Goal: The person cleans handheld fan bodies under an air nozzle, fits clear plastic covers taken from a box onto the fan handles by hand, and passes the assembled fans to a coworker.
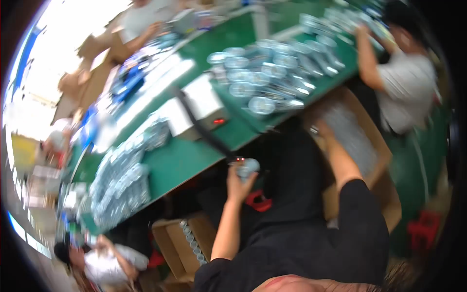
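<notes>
My left hand (237,186) is closed round a pale blue-grey round-headed device (249,168), held just off the front edge of the green table. Small red lights glow beside it, where the end of a black strap-like bar (202,127) meets it. My right hand (325,132) reaches to the near side of an open cardboard box (384,187) lined with clear plastic (352,134). A small shiny spot shows at its fingers, but blur hides what they hold, if anything.
Several round-headed devices (262,78) are heaped on the green table (182,168), with more wrapped ones (121,182) farther left. A white box (206,104) with a red display stands between. Below is a carton (168,243). Co-workers sit at right (406,82) and lower left (109,263).
</notes>
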### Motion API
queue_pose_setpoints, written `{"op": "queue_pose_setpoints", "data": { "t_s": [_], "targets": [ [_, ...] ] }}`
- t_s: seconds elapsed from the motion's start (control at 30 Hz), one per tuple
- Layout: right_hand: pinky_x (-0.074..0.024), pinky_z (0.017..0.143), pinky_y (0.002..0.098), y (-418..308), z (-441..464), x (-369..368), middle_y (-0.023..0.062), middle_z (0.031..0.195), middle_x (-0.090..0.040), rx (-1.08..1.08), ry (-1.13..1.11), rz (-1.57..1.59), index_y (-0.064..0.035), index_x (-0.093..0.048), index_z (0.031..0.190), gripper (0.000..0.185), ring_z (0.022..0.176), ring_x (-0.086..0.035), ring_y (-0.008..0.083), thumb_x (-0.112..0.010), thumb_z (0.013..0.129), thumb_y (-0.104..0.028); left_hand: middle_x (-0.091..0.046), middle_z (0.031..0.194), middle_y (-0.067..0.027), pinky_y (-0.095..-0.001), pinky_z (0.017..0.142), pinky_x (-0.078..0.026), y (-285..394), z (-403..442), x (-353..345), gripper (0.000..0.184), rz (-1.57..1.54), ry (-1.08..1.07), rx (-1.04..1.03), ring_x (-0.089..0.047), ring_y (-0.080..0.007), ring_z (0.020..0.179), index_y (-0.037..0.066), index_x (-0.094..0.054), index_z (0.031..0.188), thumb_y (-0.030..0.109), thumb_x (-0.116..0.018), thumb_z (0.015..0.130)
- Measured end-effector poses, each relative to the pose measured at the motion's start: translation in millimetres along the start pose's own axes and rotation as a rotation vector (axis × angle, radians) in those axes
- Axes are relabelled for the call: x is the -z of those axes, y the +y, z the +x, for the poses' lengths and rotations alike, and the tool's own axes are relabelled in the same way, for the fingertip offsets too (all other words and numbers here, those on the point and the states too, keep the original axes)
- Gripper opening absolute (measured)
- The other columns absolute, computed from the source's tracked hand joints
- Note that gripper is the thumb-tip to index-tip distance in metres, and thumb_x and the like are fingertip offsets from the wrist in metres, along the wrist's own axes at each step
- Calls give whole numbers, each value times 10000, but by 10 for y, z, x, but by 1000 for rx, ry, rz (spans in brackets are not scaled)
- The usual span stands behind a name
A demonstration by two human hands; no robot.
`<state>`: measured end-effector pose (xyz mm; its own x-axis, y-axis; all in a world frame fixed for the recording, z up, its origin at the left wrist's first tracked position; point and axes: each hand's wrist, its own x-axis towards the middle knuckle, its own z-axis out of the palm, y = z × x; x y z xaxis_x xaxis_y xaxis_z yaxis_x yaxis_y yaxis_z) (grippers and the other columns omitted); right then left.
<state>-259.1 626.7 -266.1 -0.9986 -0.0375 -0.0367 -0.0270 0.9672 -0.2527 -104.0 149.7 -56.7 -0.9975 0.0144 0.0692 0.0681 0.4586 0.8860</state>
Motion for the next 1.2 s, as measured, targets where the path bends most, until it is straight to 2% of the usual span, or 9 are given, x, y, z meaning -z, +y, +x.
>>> {"op": "queue_pose_setpoints", "data": {
  "t_s": [0.17, 0.33, 0.4, 0.6, 0.67, 0.73, 0.83, 0.97, 1.2],
  "targets": [
    [-552, 834, 436, -34, 355, -34, 194, 1172, -651, 70, -115, -137, -32, -600, 1294, 499, 954, -668, 365, -719, 821, -135, -586, 1299, -201, -423, 948, -524, -97, -107, -2, 749, -300, 48, 20, -629, -335, 1104, 93, -328, 1554, 164, -720, 920],
    [-559, 821, 452, 182, 276, 72, 217, 1134, -662, 54, -151, -254, -27, -592, 1312, 520, 943, -673, 381, -730, 835, -178, -592, 1284, -151, -347, 817, -550, -309, 51, -82, 485, -1146, 212, 453, -624, -197, 949, 80, -419, 1468, 222, -559, 1026],
    [-562, 815, 459, 226, 250, 123, 225, 1118, -667, 53, -146, -267, -25, -588, 1319, 529, 939, -676, 387, -735, 840, -196, -646, 1190, -127, -275, 729, -538, -371, 122, -82, 405, -1885, -73, 487, -624, -176, 843, 57, -531, 1351, 335, -533, 1058],
    [-532, 842, 422, 608, -90, 445, 188, 1126, -648, -84, 26, -64, -38, -517, 1396, 530, 948, -642, 331, -637, 917, -230, -684, 1047, -90, -221, 622, -541, -654, 443, -394, 425, -2089, 35, 539, -633, -144, 721, 68, -606, 1218, 446, -604, 1024],
    [-516, 858, 401, 697, -291, 585, 165, 1138, -636, -175, 201, 180, -46, -483, 1430, 526, 954, -624, 299, -586, 952, -238, -688, 968, -71, -197, 524, -538, -537, 539, -371, 433, -2064, 117, 592, -633, -118, 637, 82, -619, 1185, 474, -637, 1003],
    [-500, 874, 379, 710, -537, 726, 142, 1149, -623, -231, 402, 483, -54, -449, 1465, 522, 961, -606, 268, -535, 987, -247, -706, 1093, -98, -276, 653, -585, -601, 607, -394, 460, -2128, 159, 367, -661, -169, 789, 70, -580, 1249, 473, -594, 1028],
    [-476, 898, 347, 234, -987, 1146, 108, 1167, -605, -216, 595, 936, -66, -398, 1517, 517, 971, -579, 220, -459, 1041, -259, -704, 1043, -81, -257, 591, -579, -848, 653, -453, 475, -2097, 251, 529, -670, -170, 744, 72, -573, 1244, 494, -587, 1026],
    [-422, 899, 279, -1020, -1572, 1497, 44, 1149, -565, -3, 557, 1386, -97, -371, 1539, 504, 958, -524, 149, -346, 1068, -273, -688, 917, -59, -271, 528, -565, -328, 561, -326, 497, -1988, 48, 626, -656, -162, 653, 78, -619, 1128, 557, -586, 1003],
    [-453, 730, 219, -2637, -2242, 1603, 43, 1028, -535, 48, 159, 1295, -53, -393, 1407, 410, 800, -528, 115, -506, 1040, -197, -687, 894, -59, -214, 449, -419, -471, 251, -304, 511, -1923, -144, 788, -529, -109, 520, 129, -648, 1164, 604, -573, 989]
  ]
}}
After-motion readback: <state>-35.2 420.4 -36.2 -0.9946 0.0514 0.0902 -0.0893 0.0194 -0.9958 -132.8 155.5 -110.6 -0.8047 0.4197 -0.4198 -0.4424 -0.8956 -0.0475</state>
